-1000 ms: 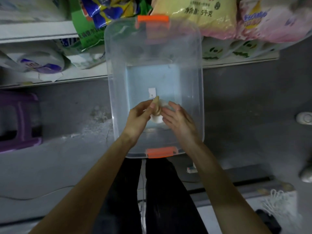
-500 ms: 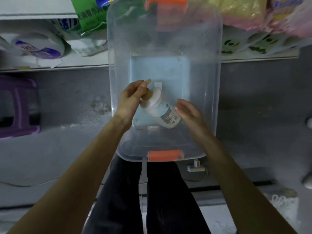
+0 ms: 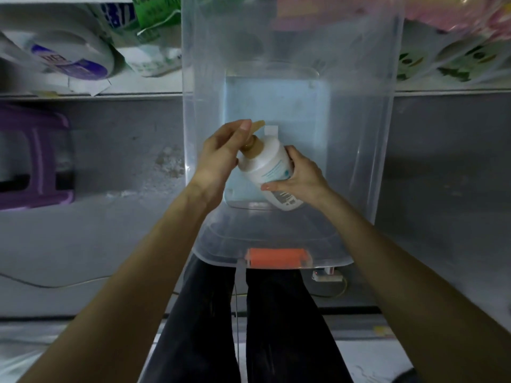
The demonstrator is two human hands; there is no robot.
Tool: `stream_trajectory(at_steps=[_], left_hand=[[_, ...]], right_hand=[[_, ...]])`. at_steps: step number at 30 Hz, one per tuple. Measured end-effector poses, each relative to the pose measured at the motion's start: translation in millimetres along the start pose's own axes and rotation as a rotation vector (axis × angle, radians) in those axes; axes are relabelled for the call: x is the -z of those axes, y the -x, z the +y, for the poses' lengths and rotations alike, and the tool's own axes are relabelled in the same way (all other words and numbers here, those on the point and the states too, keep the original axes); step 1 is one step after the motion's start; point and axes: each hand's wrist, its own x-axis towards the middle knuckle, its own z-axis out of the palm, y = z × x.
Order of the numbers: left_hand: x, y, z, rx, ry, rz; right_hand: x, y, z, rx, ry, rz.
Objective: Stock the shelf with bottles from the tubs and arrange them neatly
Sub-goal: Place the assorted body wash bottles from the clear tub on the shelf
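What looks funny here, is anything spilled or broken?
Nothing looks spilled or broken. The white pump bottle is tilted only because both hands hold it inside the clear tub: the left hand grips its tan pump and the right hand wraps round its body.

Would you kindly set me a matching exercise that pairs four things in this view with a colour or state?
Things:
1. pump bottle
2. tub latch
3. plastic stool
4. left hand

Colour or state:
a. purple, at the far left
b. orange, on the near rim
c. white body, tilted
d. grips the tan pump head

Pairs: 1-c, 2-b, 3-a, 4-d.
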Motion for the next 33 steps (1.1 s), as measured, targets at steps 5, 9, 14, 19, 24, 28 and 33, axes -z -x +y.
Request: stream_trajectory(at_steps=[5, 9, 14, 19, 24, 28, 33], left_hand=[[-7.0, 12.9, 3.4, -0.098, -0.014, -0.051], [-5.1, 29.3, 10.8, -0.076, 0.023, -0.103], [0.7, 66.4, 28.9, -0.116, 0.002, -0.205], [13.7, 116.4, 77.3, -0.218, -0.067, -0.352], [37.4, 180.6, 134.2, -0.175, -0.053, -0.609], [63.9, 231.4, 174.1, -0.237, 0.012, -0.689], [75.6, 290.9, 222.4, -0.483, 0.049, -0.497]], right_hand=[[2.0, 18.2, -6.6, -0.033, -0.127, 0.045], [10.8, 40.0, -35.9, 0.028, -0.438, 0.118], [40.8, 81.2, -98.4, 0.165, -0.558, 0.235], [64.7, 139.9, -165.8, 0.339, -0.627, 0.353], [69.2, 210.9, -236.6, 0.526, -0.732, 0.403], [68.6, 262.4, -294.3, 0.630, -0.793, 0.344], [76.8, 327.4, -367.4, 0.683, -0.593, 0.325]])
